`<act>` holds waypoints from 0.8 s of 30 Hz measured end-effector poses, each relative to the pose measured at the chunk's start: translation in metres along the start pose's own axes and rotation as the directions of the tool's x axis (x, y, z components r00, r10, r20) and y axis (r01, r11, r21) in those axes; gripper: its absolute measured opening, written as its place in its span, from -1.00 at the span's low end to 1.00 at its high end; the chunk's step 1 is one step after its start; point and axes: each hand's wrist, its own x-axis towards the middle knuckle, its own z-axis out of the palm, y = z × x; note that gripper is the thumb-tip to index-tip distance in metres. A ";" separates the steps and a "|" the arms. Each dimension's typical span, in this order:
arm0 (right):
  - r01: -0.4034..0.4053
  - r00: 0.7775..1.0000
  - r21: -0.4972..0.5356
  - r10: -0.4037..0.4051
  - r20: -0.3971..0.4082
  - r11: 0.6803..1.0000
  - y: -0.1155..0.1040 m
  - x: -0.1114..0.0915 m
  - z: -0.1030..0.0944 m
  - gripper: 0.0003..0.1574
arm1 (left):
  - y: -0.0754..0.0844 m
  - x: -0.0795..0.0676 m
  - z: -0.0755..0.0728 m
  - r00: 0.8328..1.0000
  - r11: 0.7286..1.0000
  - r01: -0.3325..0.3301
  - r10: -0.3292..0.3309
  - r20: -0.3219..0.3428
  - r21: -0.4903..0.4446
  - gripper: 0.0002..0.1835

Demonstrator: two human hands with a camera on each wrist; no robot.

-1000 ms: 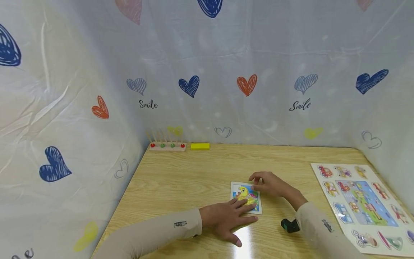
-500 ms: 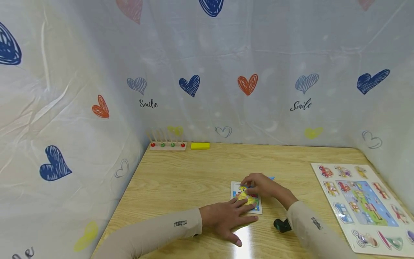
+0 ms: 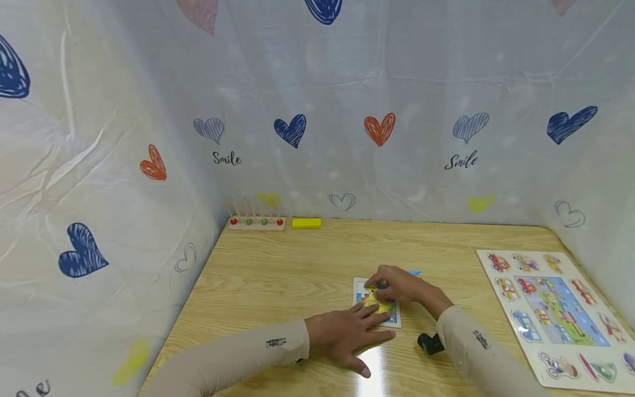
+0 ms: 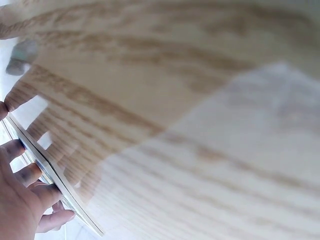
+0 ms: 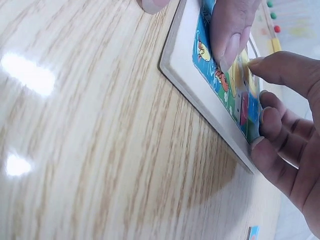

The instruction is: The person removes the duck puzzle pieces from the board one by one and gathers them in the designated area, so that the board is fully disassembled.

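On the bench point(image 3: 278, 264), the left grip point(image 3: 347, 336) spreads over a duck puzzle point(image 3: 389, 304); whether the right grip point(image 3: 399, 284) pinches it, I can't tell.

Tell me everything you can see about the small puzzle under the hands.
The small puzzle is a thin, roughly square, wooden-looking board with a pale border around a colourful picture: a yellow figure on blue and green. It lies flat on the table. The left hand rests, fingers spread, across its near part; the right hand touches its far part. Fingers hide whether it's complete.
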 end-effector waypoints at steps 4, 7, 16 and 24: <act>-0.012 1.000 0.005 0.012 0.002 1.000 -0.002 0.001 0.000 -0.65 | 0.000 0.000 0.000 1.000 1.000 -0.004 0.004 -0.011 0.001 -0.07; -0.024 1.000 0.012 0.024 0.002 1.000 -0.003 0.001 -0.001 -0.66 | -0.001 0.000 0.002 1.000 1.000 -0.006 0.006 -0.018 0.002 -0.07; -0.036 0.999 0.035 0.036 -0.004 0.999 -0.003 0.004 0.000 -0.71 | -0.001 0.002 0.003 1.000 1.000 -0.002 0.003 -0.014 0.030 -0.06; -0.032 0.999 0.036 0.032 -0.005 0.999 -0.002 0.004 -0.001 -0.69 | -0.001 0.002 0.003 1.000 1.000 -0.004 0.004 -0.007 0.015 -0.07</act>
